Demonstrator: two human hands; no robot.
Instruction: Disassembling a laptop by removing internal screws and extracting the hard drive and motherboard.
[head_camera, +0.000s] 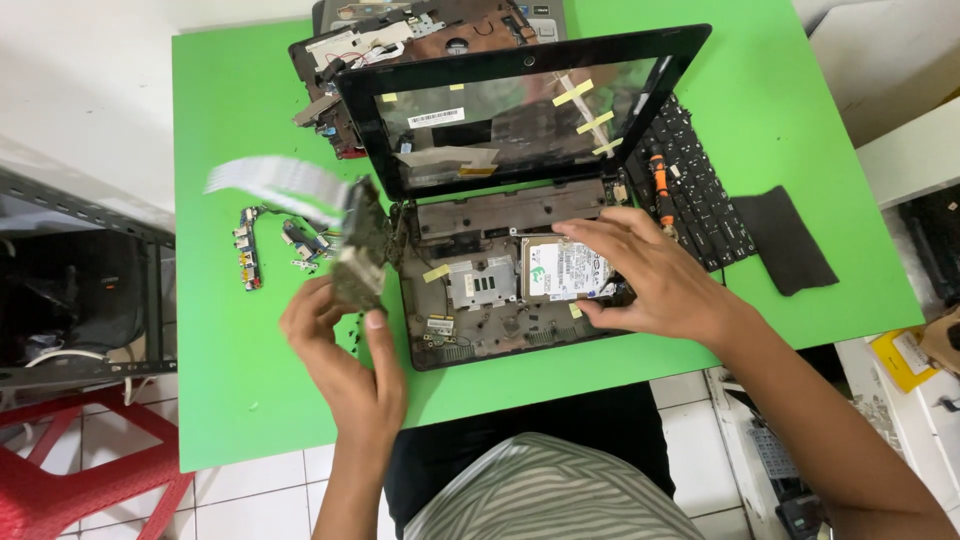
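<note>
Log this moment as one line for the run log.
left hand: holds circuit board | right hand: on hard drive | laptop base: open on green table

circuit board (360, 243): green-grey, held up on edge and tilted at the left side of the open laptop base; blurred, so its parts cannot be made out.
ribbon cable (275, 184): flat, pale, wide; stretched up and to the left from the board, blurred above the green table.
hard drive (565, 270): silver, rectangular, with a white and green label; laid flat in its bay at the right of the base, partly covered by fingers.
laptop base (480, 320): dark, stripped open, lying flat at the table's near edge, with the empty screen frame hinged up behind it.
</note>
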